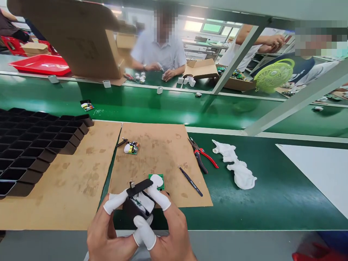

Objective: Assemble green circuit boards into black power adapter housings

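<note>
My left hand [107, 230] and my right hand [172, 232], with white finger cots on their fingertips, hold a small black charger housing [131, 209] between them above the front edge of the mat. White material and part of a circuit board show inside its open top. A black cover piece [140, 187] with a metal prong lies tilted along the far side of that opening, my left index finger at one end and my right at the other. Just beyond is a green circuit board [161, 181] with a white blob, partly hidden by the cover and a finger.
Tweezers [190, 180], pliers [199, 154] and crumpled white gloves [235, 165] lie to the right. Another circuit board [132, 148] sits on the cardboard mat [154, 136]. Black housings [40, 145] stand in rows at left. Beyond runs a green conveyor belt [136, 105]; co-workers sit opposite.
</note>
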Demonstrator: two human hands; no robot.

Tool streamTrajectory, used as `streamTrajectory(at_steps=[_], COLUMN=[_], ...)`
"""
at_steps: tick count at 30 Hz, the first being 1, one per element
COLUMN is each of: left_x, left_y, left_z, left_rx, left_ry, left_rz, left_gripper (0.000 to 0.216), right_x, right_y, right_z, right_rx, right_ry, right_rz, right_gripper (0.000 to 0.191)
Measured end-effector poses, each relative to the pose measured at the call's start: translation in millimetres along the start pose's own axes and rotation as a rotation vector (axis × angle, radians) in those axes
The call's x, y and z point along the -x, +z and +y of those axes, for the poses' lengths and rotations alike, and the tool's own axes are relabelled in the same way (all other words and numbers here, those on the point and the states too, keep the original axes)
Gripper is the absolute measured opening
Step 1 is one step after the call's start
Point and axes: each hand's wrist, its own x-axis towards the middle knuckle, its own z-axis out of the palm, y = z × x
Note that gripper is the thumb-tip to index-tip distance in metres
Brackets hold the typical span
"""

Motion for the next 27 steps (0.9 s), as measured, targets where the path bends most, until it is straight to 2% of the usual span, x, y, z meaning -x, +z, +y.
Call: streamTrajectory(at_steps=[4, 8, 13, 15, 18, 23, 27], left_x=[-1, -4, -4, -4, -6, -12, -13], left_y=[-5, -6, -8, -8, -7, 0, 5], left_z=[-3, -3, -4, -4, -5, -3, 1], left_rx=[0.016, 0.009, 0.015, 0.015, -0.001, -0.006, -0.016], left_ry=[-0.013, 0.015, 0.005, -0.005, 0.024, 0.105, 0.147], left_rz=[-0.028, -0.031, -0.026, -0.028, -0.027, 0.045, 0.054], left_gripper=[0.063, 0.058, 0.060, 0.060, 0.049, 0.044, 0.046], right_x=[-6, -3, -3, -7, -10, -3, -3], right_y=[-4, 0, 0, -2, -1, 9, 12], right_z=[-2, 1, 0, -1, -1, -1, -3], right_rx=[0.045, 0.002, -0.085, -0.051, -0.008, 0.018, 0.010], right_ry=[-0.026, -0.063, 0.010, -0.001, -0.035, -0.037, -0.088], right_rz=[-0.100, -0.071, 0.001, -0.042, -0.090, 0.115, 0.169], right_gripper=[0.032, 0.034, 0.046, 0.039, 0.027, 0.047, 0.041])
